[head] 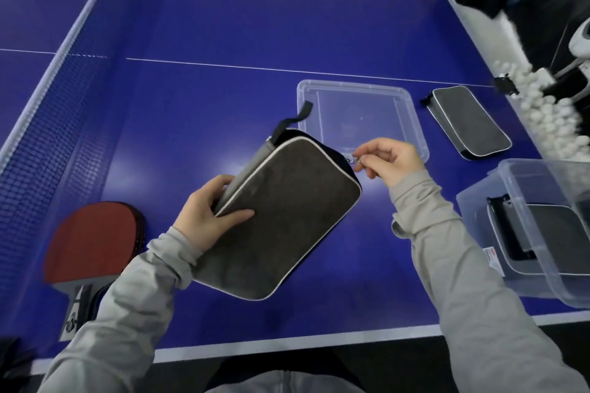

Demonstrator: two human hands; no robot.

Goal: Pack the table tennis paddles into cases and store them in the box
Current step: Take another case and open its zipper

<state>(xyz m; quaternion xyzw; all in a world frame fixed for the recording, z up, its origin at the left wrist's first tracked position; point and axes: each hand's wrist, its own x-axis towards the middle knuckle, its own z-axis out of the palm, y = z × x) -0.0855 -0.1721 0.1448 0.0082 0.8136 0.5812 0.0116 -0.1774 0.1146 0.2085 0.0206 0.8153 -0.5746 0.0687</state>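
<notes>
While the left hand [207, 214] grips the grey case [281, 217] above the tabletop [191, 105], the right hand [388, 161] pinches its zipper pull [352, 161] at the far corner; case's long axis tilts away-left, box [523, 226] lies right of it, nearer the right hand.

Head cam, looks fwd/down, close over table [223, 99]

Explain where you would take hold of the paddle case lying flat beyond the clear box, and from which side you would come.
Grip the spare case across its two long piped edges near the middle, coming down from above. It lies flat on the table with open space round it, so fingers can straddle its narrow width. Its loop end looks too small for a steady lift.
</notes>
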